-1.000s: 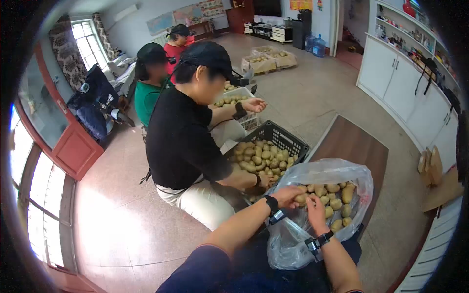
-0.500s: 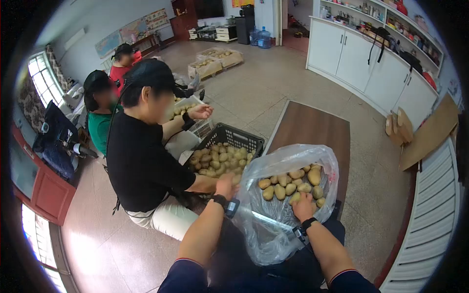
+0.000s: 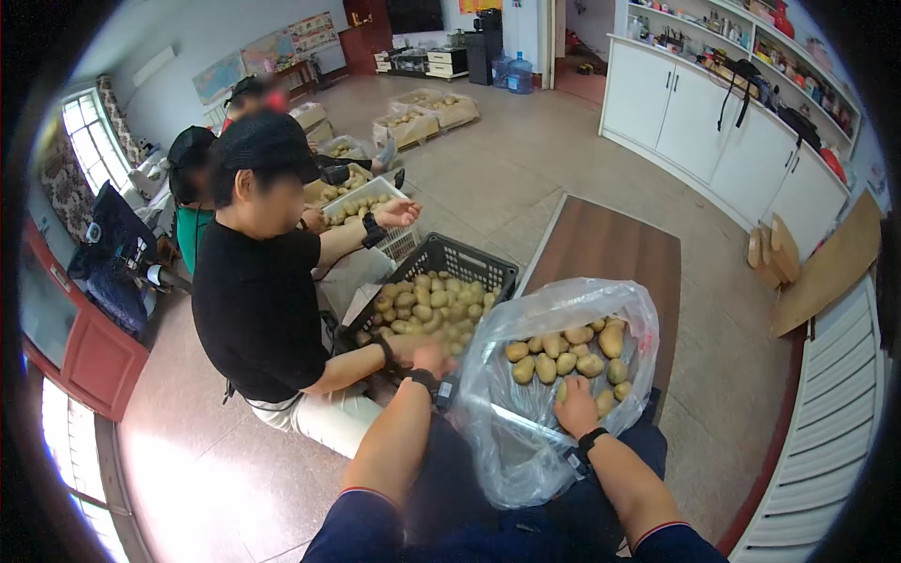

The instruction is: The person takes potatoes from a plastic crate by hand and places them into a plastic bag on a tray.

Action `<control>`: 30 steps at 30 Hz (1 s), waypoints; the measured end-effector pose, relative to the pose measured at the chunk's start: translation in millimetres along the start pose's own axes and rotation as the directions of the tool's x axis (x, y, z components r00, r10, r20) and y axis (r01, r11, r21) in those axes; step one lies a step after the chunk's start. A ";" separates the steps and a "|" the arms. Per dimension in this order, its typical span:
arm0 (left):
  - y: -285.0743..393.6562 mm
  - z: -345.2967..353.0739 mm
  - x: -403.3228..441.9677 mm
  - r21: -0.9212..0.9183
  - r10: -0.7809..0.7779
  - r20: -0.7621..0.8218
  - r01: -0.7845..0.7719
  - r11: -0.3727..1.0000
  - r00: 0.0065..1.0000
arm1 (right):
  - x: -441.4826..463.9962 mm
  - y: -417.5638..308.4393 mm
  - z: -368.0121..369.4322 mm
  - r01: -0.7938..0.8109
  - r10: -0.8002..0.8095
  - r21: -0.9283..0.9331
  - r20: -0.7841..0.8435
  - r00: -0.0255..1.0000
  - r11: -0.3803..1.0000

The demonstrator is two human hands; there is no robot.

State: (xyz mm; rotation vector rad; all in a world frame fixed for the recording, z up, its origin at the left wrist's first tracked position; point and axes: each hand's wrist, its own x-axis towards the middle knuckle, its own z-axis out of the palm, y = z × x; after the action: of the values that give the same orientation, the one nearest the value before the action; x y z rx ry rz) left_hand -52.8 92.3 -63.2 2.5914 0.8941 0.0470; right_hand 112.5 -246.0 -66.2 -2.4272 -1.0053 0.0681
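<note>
Oval yellow-brown fruit [image 3: 546, 368], apparently kiwifruit, lie in rows inside a clear plastic bag [image 3: 497, 324] that is spread open in front of me. My right hand [image 3: 579, 411] is inside the bag, its fingers closed around one fruit at the near side of the rows. To the left, a black crate [image 3: 469, 261] holds many loose fruit [image 3: 427, 298] of the same kind. My left hand [image 3: 432, 358] is at the crate's near edge, beside a co-worker's hand. Motion blur and overlap hide its fingers, so whether it holds anything does not show.
A brown board-like tabletop [image 3: 610, 249] lies beyond the bag. At my left sits a co-worker in a black shirt [image 3: 253, 300], with other people behind. A white crate [image 3: 361, 208] of fruit stands past the black one. White cabinets [image 3: 699, 127] line the right side.
My right hand has shifted slightly down and left within the bag, still closed on a fruit. The co-worker's near hand has moved toward my left hand over the crate.
</note>
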 end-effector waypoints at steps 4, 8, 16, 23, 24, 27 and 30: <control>-20.0 18.7 8.2 0.188 0.204 -0.086 -0.185 0.965 0.975 | -10.5 -3.1 0.7 0.066 -0.066 -0.035 0.015 0.998 0.997; -74.9 93.7 47.3 -0.385 0.033 -0.131 -0.081 0.919 0.991 | -16.9 0.5 2.4 0.013 -0.012 -0.006 0.116 0.993 1.000; 37.5 13.9 7.1 -0.887 -0.412 -0.056 0.145 0.439 0.909 | 2.1 44.8 60.0 -0.232 0.187 0.406 0.148 0.971 0.884; 109.3 -19.2 -19.2 -0.899 -0.198 0.306 0.351 0.261 0.931 | 19.9 -12.2 7.6 -0.638 0.119 0.764 0.645 0.755 -0.095; 114.6 -22.6 -22.0 -0.873 -0.087 0.373 0.381 0.305 0.924 | 23.5 -24.8 1.3 -0.608 0.075 0.789 0.614 0.786 -0.091; 134.3 -30.6 -29.6 -0.836 -0.008 0.437 0.409 0.367 0.900 | 29.5 -67.9 -25.8 -0.600 0.020 0.795 0.604 0.797 -0.095; 149.5 -43.2 -37.2 -0.804 0.087 0.544 0.488 0.339 0.835 | 41.6 -97.8 -39.8 -0.628 0.016 0.777 0.628 0.778 0.032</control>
State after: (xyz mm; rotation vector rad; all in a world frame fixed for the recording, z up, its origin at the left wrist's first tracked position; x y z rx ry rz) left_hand -1.6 -21.6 36.7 1.2457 0.6699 -0.1559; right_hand 88.6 -176.9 20.6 -1.1802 -0.1866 1.1936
